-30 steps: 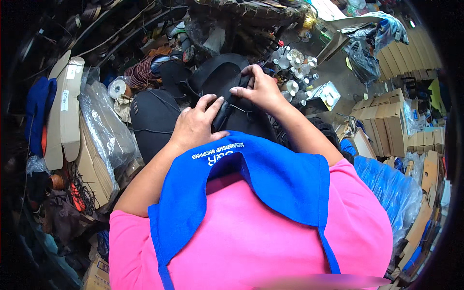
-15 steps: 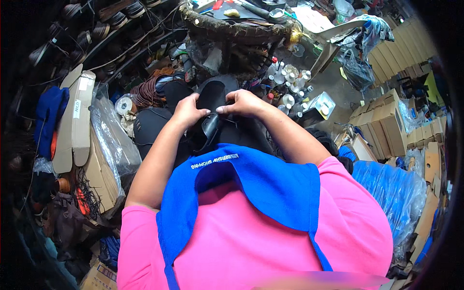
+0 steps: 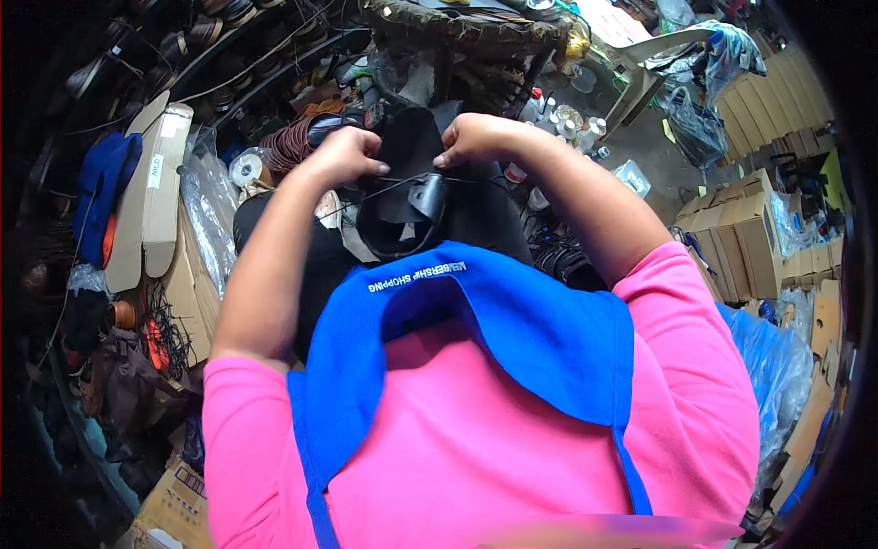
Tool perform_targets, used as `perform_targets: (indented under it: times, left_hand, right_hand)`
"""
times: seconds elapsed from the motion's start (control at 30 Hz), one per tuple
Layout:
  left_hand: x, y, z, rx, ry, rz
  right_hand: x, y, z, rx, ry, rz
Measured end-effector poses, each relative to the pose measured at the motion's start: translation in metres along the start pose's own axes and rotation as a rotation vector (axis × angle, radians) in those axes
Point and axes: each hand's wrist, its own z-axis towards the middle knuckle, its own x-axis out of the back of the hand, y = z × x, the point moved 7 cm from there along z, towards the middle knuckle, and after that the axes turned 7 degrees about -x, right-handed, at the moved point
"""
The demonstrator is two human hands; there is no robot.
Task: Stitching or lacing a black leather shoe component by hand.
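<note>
A black leather shoe piece (image 3: pixel 426 203), with a shiny curved band and an opening, rests over my lap between my forearms. A thin dark thread (image 3: pixel 395 183) runs out from it to both sides. My left hand (image 3: pixel 352 157) is closed in a pinch at the thread's left side, thumb pointing inward. Opposite it, my right hand (image 3: pixel 471 142) is pinched too, its thumb near the top of the shiny band. The thread inside the fingers is too fine to follow fully. A flat black sole-shaped part (image 3: pixel 409 137) stands up between the two hands.
A round, wrapped-edge worktable (image 3: pixel 466 32) stands ahead. Several bottles (image 3: pixel 567 123) cluster to its right, near a plastic chair (image 3: pixel 654 55). Folded cardboard (image 3: pixel 165 197) and a white tape roll (image 3: pixel 245 168) lie left. Cardboard boxes (image 3: pixel 732 229) and blue plastic-wrapped material (image 3: pixel 768 352) are at right.
My hands have moved apart, left hand leftward and right hand rightward, both slightly farther away. The thread now shows stretched out sideways, and the shoe piece has turned so its opening shows more.
</note>
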Motion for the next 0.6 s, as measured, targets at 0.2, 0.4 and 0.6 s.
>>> perform_targets:
  times: [0.2, 0.4, 0.6]
  left_hand:
    - [-0.022, -0.003, 0.009, 0.124, 0.269, 0.417]
    - [-0.033, 0.036, -0.014, -0.206, 0.177, 0.226]
    - [-0.022, 0.046, -0.003, -0.285, 0.197, 0.156]
  right_hand:
    - [-0.023, 0.014, 0.022, -0.045, -0.010, 0.047]
    - [-0.024, 0.006, 0.032, 0.021, -0.002, 0.063]
    - [-0.016, -0.002, 0.014, 0.059, 0.079, 0.038]
